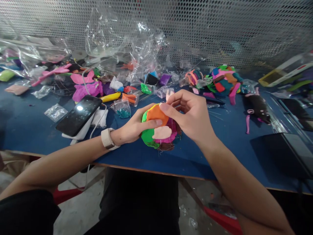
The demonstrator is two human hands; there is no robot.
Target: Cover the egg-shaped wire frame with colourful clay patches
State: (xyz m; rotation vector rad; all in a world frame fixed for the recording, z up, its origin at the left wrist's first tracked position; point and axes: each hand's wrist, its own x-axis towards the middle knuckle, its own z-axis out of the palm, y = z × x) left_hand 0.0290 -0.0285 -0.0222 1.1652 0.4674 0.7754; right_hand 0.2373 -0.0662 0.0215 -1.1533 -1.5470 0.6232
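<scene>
- Black sleeve [26, 212] lies nearest, lower left.
- My left hand [134, 125] curls round the clay ball [162, 132] over the table [128, 155], thumb on orange.
- My right hand [190, 114] pinches at its top; cannot tell on what.
- Risk: thumb pressing too hard could dent it.

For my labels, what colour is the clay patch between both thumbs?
The clay patch is orange; head view.
</scene>
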